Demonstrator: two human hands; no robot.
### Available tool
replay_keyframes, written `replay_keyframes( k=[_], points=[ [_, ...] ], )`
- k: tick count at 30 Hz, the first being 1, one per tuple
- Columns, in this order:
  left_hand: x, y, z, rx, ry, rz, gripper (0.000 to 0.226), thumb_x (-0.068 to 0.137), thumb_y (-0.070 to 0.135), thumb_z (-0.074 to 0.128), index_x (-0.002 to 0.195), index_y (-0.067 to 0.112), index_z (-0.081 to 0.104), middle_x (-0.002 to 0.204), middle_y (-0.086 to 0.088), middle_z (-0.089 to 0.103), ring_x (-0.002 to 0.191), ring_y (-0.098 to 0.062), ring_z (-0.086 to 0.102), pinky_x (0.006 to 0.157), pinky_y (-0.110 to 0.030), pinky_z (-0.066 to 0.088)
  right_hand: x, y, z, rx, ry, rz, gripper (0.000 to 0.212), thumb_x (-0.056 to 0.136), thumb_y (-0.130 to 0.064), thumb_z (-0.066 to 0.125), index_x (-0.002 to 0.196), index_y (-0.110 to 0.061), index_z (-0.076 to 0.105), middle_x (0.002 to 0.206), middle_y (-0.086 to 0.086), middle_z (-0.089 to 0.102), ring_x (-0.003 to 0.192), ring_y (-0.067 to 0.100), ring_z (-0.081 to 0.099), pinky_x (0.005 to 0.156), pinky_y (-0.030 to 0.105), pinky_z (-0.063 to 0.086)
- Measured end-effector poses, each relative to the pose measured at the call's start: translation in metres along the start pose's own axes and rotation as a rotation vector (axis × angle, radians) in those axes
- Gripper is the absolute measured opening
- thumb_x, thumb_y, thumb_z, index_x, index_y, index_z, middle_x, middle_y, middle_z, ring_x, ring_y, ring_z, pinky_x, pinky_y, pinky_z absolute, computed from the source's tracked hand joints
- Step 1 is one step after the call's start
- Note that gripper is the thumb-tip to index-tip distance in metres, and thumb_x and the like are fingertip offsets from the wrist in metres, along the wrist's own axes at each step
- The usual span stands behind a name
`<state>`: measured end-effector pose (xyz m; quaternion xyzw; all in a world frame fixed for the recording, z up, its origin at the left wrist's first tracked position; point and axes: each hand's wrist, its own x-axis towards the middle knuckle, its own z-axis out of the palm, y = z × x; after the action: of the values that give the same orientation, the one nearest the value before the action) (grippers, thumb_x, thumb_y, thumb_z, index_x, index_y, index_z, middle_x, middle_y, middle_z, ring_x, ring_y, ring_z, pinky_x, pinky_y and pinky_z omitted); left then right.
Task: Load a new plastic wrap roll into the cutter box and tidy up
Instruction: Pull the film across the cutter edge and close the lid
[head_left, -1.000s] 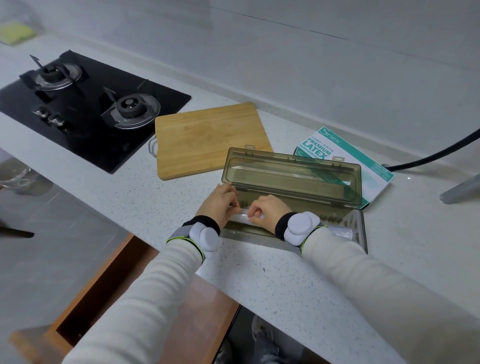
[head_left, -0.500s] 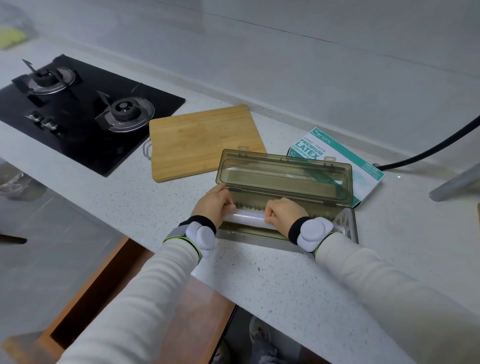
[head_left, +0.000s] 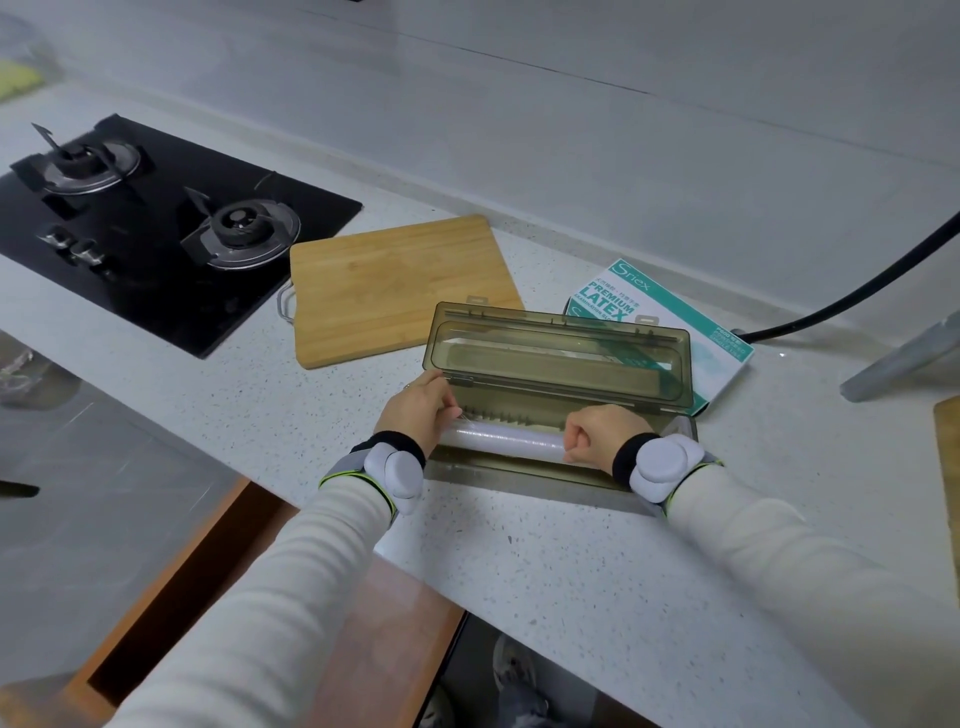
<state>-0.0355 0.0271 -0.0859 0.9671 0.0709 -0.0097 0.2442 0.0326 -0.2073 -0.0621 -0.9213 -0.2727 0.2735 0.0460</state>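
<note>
From the head camera, the cutter box (head_left: 524, 475) sits on the speckled white counter (head_left: 571, 582), close to its near edge. Its smoky see-through lid (head_left: 561, 358) is swung open and stands up along the far side. The white roll of plastic wrap (head_left: 506, 441) lies lengthwise inside the box, in the open tray.

The left hand (head_left: 418, 410) is at the left end of the roll, fingers curled over it and holding it. The right hand (head_left: 592, 434) is closed around the roll further right, knuckles up. Both wrists carry a black band with a white pod.

A wooden cutting board (head_left: 400, 288) lies flat just beyond the box on the left, touching or nearly touching the lid's far corner. A teal and white glove carton (head_left: 639, 306) lies behind the lid on the right, partly hidden by it. The black gas stove (head_left: 156, 234) is set into the counter far left. A black hose (head_left: 857, 296) runs along the far right. An open wooden drawer (head_left: 156, 623) shows below the counter's near edge.
</note>
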Motion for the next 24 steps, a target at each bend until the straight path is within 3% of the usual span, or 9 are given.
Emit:
replay_keyframes(
  k=[7, 11, 17, 20, 24],
  points=[
    [0.001, 0.0, 0.0, 0.015, 0.013, -0.006, 0.01, 0.092, 0.017, 0.055, 0.091, 0.008, 0.059, 0.123, -0.002, 0.057, 0.112, -0.026, 0.058, 0.085, -0.032, 0.045, -0.013, 0.026, -0.006, -0.063, -0.028, 0.118, 0.009, 0.086, -0.027, 0.061, 0.08, -0.024, 0.055, 0.1, -0.002, 0.065, 0.094, 0.018, 0.059, 0.077, 0.027, 0.045],
    [0.0, 0.002, 0.002, 0.024, 0.029, -0.005, 0.009, 0.092, 0.016, 0.055, 0.091, 0.008, 0.059, 0.122, -0.003, 0.057, 0.108, -0.027, 0.059, 0.083, -0.033, 0.046, -0.021, 0.038, -0.006, -0.055, -0.005, 0.157, 0.008, 0.086, -0.027, 0.059, 0.081, -0.025, 0.054, 0.092, -0.006, 0.061, 0.084, 0.014, 0.052, 0.08, 0.029, 0.047],
    [0.002, -0.001, 0.001, 0.016, 0.059, -0.019, 0.009, 0.094, 0.017, 0.052, 0.091, 0.01, 0.056, 0.104, -0.003, 0.059, 0.083, -0.025, 0.059, 0.069, -0.027, 0.04, -0.031, 0.046, 0.0, 0.051, 0.132, 0.114, 0.004, 0.089, -0.025, 0.055, 0.085, -0.025, 0.054, 0.087, -0.01, 0.055, 0.083, 0.012, 0.052, 0.08, 0.026, 0.044],
    [0.003, 0.0, 0.002, 0.033, 0.066, -0.027, 0.009, 0.094, 0.018, 0.052, 0.091, 0.01, 0.056, 0.103, -0.002, 0.059, 0.079, -0.024, 0.058, 0.067, -0.027, 0.039, -0.036, 0.05, -0.002, -0.045, 0.104, 0.085, 0.002, 0.089, -0.025, 0.055, 0.089, -0.023, 0.056, 0.089, -0.008, 0.055, 0.092, 0.016, 0.055, 0.081, 0.025, 0.041],
    [0.004, -0.002, 0.004, 0.05, 0.071, -0.029, 0.01, 0.094, 0.02, 0.053, 0.09, 0.011, 0.056, 0.102, -0.002, 0.059, 0.076, -0.021, 0.056, 0.066, -0.026, 0.036, -0.04, 0.061, -0.006, -0.289, 0.136, 0.078, 0.014, 0.089, -0.026, 0.052, 0.092, -0.026, 0.066, 0.1, -0.006, 0.065, 0.106, 0.019, 0.047, 0.096, 0.03, 0.035]
  ],
)
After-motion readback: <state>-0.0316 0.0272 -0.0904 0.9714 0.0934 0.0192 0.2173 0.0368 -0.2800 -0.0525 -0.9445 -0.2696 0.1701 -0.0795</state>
